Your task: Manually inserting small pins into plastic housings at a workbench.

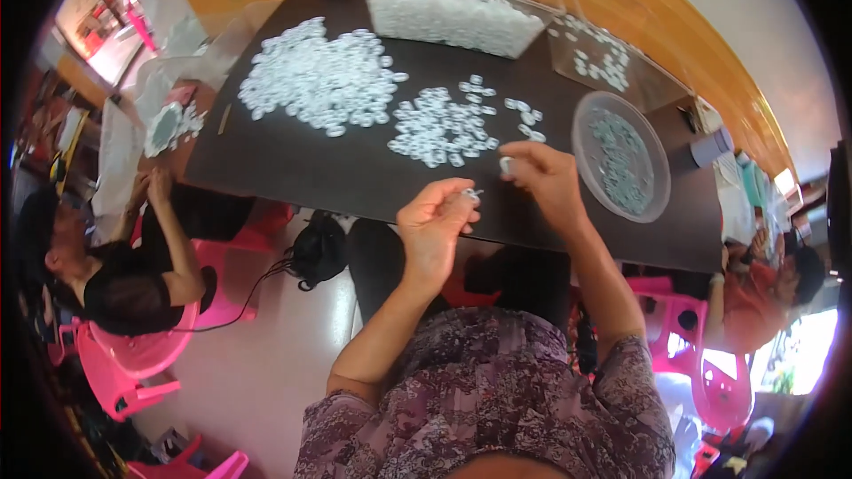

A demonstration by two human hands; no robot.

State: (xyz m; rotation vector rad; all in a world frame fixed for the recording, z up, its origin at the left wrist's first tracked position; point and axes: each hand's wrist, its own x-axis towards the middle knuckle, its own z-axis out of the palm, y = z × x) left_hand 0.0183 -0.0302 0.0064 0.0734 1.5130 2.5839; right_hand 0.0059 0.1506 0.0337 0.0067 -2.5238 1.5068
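Note:
Near the front edge of the dark table, my left hand (435, 220) pinches a small white plastic piece (473, 195) between thumb and fingers. To its right and slightly farther, my right hand (546, 176) is closed on another small white ring-like piece (507, 165). Just beyond my hands lies a small spread of white pieces (435, 129), with a few loose ones (530, 119) beside it. A larger heap of similar white pieces (318, 75) covers the far left. Right of my right hand stands a round clear tub (661, 168) holding many small grey-green parts (619, 160).
A clear box (457, 43) full of white pieces stands at the back, beside another clear container (577, 58) with scattered pieces. A purple-grey cup (712, 147) is at the right end. People sit left (124, 275) and right (754, 306) on pink chairs.

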